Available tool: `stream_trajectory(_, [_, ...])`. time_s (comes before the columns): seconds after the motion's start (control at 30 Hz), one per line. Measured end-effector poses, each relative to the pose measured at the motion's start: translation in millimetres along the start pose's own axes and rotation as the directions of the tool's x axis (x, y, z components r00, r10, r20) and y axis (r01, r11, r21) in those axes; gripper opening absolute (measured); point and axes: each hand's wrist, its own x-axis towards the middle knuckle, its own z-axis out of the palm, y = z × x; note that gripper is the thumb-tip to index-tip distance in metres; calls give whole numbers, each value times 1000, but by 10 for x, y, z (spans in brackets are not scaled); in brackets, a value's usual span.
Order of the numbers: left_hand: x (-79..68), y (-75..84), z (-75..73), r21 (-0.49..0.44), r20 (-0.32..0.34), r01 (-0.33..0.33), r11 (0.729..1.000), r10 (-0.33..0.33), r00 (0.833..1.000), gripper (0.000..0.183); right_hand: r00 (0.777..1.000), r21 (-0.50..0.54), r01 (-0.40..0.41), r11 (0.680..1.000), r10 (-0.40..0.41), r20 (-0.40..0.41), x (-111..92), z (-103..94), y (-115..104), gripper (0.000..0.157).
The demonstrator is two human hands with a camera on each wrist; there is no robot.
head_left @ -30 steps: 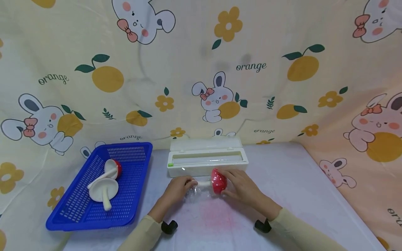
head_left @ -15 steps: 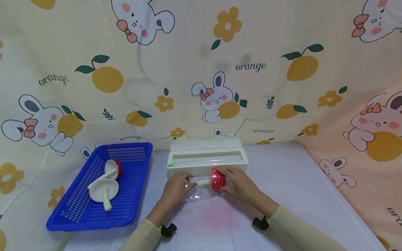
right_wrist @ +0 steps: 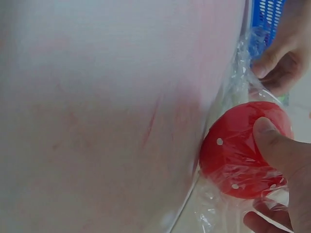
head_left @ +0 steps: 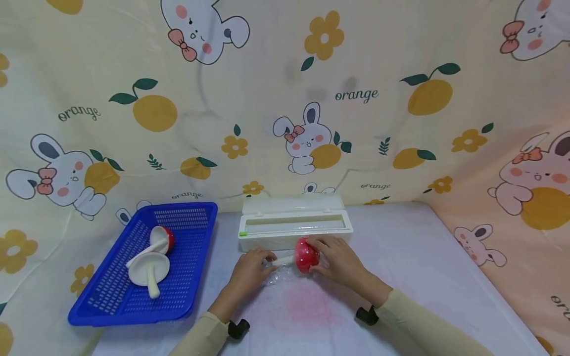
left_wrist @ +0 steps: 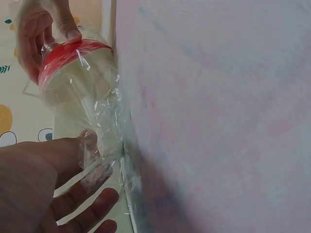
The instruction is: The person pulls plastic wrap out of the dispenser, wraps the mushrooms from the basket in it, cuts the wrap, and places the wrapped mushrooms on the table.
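A toy mushroom with a red, white-dotted cap (head_left: 307, 255) lies sideways above the white table, its pale stem (head_left: 283, 260) towards the left. Clear plastic wrap (left_wrist: 97, 104) covers it and bunches around the stem. My right hand (head_left: 340, 259) grips the cap from the right, the thumb (right_wrist: 272, 138) pressed on the red top through the wrap. At the stem end, my left hand (head_left: 251, 270) pinches the wrap between thumb and forefinger; its other fingers are loosely bent. Just behind the mushroom stands a white wrap dispenser (head_left: 271, 241) with its lid raised.
A blue plastic basket (head_left: 184, 277) stands on the left, with two more toy mushrooms (head_left: 149, 269) lying in it. A curtain (head_left: 378, 143) printed with rabbits and oranges hangs behind the table. Pink stains (head_left: 307, 304) mark the white tabletop (head_left: 414, 267) in front of the hands.
The mushroom's cap has shifted slightly left and turned a little, with my right hand following it. My left fingers have changed their hold at the stem end, where the wrap is more gathered.
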Motion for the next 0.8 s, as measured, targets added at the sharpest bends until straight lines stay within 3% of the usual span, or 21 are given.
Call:
stream_trajectory(0.2, [-40,-60,-12,-57,-38,33,998,-35,999,19,1000,3,-12,1000,12,25,23,-35,-20,84])
stream_trajectory(0.47, [-122,-153,-114,-153,-173,77,985,-103,980,13,997,28,-45,999,43,61,48,-110,-44,87])
stream_trajectory(0.63, [-115,-204,-191,-218,-301,147,965,-210,930,19,999,34,-26,999,24,40,119,-149,-43,77])
stream_trajectory(0.8, [-80,-273,-216,-294,-382,187,937,-294,876,43,999,57,-3,998,1,39,258,-222,-69,56])
